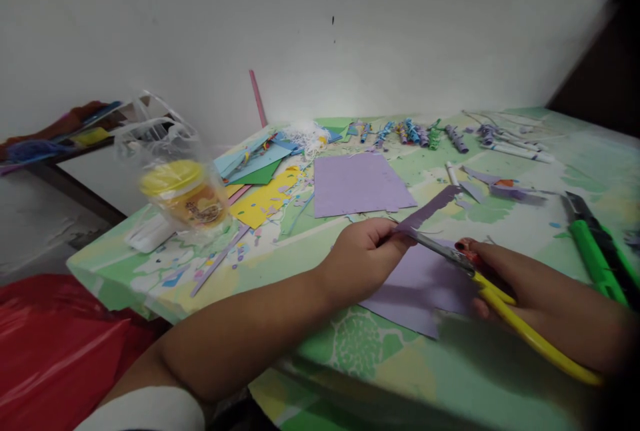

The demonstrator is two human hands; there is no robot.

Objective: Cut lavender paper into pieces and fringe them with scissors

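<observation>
My left hand [364, 254] pinches a strip of purple paper [434, 208], whose ragged edge points up and to the right. My right hand [520, 291] grips a pair of scissors [533, 338] with yellow handles. Their metal blades reach to the strip by my left fingertips; whether they are fully closed is hard to see. Below both hands lies a cut purple sheet [417, 291] on the table. Another purple sheet [360, 184] rests flat just beyond my left hand.
Curled paper pieces [413, 131] line the back of the patterned table [280, 271]. A green cutter [595, 258] lies at right, near white markers [520, 151]. Left are coloured sheets [265, 198], paper scraps and a yellow-lidded tub [183, 194] in a clear bag.
</observation>
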